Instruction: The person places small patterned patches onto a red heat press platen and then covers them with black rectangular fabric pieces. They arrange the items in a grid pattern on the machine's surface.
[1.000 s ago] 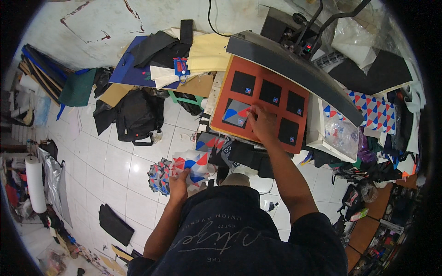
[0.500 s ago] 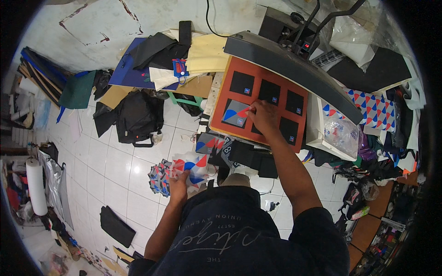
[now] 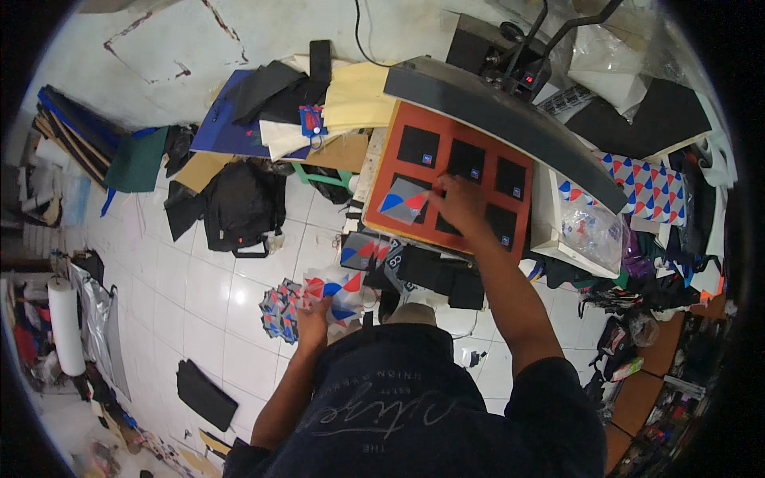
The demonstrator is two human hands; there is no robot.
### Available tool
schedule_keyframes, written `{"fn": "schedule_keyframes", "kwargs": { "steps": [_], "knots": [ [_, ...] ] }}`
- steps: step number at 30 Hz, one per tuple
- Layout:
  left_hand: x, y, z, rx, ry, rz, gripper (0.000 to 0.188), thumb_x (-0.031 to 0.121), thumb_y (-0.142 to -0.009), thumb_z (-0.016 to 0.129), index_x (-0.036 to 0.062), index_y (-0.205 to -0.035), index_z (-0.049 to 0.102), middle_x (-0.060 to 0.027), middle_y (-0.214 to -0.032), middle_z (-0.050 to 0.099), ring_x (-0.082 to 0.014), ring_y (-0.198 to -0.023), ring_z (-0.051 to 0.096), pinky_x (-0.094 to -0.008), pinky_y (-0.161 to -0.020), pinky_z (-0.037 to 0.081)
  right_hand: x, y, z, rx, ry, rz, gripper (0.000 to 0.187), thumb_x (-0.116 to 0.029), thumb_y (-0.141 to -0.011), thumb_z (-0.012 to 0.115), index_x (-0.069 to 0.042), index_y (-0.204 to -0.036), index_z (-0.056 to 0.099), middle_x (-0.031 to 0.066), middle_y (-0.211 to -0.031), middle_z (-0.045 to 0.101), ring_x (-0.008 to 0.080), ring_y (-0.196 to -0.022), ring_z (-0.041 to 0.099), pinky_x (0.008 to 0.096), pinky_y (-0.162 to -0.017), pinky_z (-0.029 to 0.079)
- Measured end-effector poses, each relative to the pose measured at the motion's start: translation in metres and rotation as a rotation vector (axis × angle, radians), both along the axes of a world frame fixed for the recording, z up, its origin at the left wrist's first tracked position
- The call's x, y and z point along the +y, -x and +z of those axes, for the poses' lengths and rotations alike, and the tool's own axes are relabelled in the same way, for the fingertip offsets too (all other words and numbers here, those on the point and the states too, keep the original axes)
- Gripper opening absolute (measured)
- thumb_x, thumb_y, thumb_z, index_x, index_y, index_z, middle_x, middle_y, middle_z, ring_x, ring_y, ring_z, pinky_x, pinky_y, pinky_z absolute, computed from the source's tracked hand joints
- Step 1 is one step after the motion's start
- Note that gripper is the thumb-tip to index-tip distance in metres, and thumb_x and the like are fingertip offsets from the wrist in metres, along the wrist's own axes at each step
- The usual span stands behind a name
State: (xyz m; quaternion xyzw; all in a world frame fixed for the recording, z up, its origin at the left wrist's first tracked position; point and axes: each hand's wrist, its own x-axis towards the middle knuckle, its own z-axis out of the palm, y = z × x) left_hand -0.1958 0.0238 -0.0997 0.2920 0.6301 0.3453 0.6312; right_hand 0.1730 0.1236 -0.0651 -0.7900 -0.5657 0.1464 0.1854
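My right hand is over the orange-red pad of a heat press, thumb and fingers pinched at the right edge of a grey, red and blue patterned sheet. That sheet covers most of the front-left black square on the pad. Several other black square pieces, each with a small coloured label in a corner, lie in rows around it. Lower down, my left hand grips a bundle of similar patterned sheets, its thumb on top. Grey-backed folded sheets fan out on its left side.
The press's dark upper plate is raised over the pad's back edge. Black and patterned pieces lie in front of the pad. A white box with plastic stands right. A black bag rests on the tiled floor, left.
The patterned sheet on the pad has turned slightly and shifted a little left and down. My right hand has moved slightly right. My left hand keeps the bundle, nearly in place.
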Motion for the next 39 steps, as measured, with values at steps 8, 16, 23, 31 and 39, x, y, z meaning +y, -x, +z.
{"fn": "schedule_keyframes", "kwargs": {
  "steps": [8,16,23,31,39],
  "knots": [
    [0.003,-0.010,0.010,-0.029,-0.048,0.020,0.025,0.006,-0.084,0.061,-0.0076,-0.106,0.060,-0.0124,-0.096,0.065,-0.0194,-0.081,0.062,-0.0319,-0.073,0.050,-0.006,0.018,-0.015,-0.147,0.050,-0.036,0.032,-0.037,-0.077,0.071,-0.012,-0.096,0.066,0.0046,-0.103,0.061,0.0242,-0.106,0.056,0.0435,-0.091,0.041],
    [0.000,-0.012,0.015,-0.051,-0.018,0.024,0.024,0.005,-0.084,0.061,-0.0104,-0.103,0.060,-0.0153,-0.094,0.066,-0.0212,-0.078,0.064,-0.0322,-0.070,0.051,-0.001,0.017,-0.020,-0.050,0.035,-0.071,0.024,-0.030,-0.074,0.074,-0.012,-0.085,0.061,0.0033,-0.086,0.062,0.0256,-0.088,0.061,0.0406,-0.075,0.046],
    [0.005,-0.017,0.018,-0.228,0.040,0.108,0.025,0.005,-0.084,0.062,-0.0096,-0.103,0.059,-0.0165,-0.095,0.066,-0.0231,-0.081,0.066,-0.0336,-0.073,0.053,-0.010,0.023,-0.004,0.481,-0.052,-0.026,0.018,-0.019,-0.082,0.068,-0.006,-0.086,0.057,0.0063,-0.079,0.064,0.0180,-0.072,0.061,0.0322,-0.064,0.047],
    [0.011,-0.027,0.002,-0.572,0.163,0.132,0.026,0.008,-0.088,0.055,-0.0046,-0.111,0.056,-0.0139,-0.109,0.063,-0.0260,-0.097,0.063,-0.0384,-0.088,0.050,-0.068,0.099,0.056,0.947,-0.039,0.181,0.015,-0.014,-0.085,0.064,-0.003,-0.088,0.054,0.0032,-0.077,0.061,0.0111,-0.069,0.056,0.0285,-0.065,0.046],
    [0.015,-0.032,0.038,-0.852,0.211,0.083,0.046,0.033,-0.095,0.045,0.0007,-0.128,0.047,-0.0154,-0.122,0.058,-0.0304,-0.115,0.055,-0.0456,-0.101,0.041,-0.094,0.135,0.039,0.582,-0.087,0.229,0.017,-0.017,-0.078,0.066,-0.005,-0.078,0.054,0.0129,-0.069,0.063,0.0320,-0.065,0.065,0.0417,-0.057,0.049]
  ]
}}
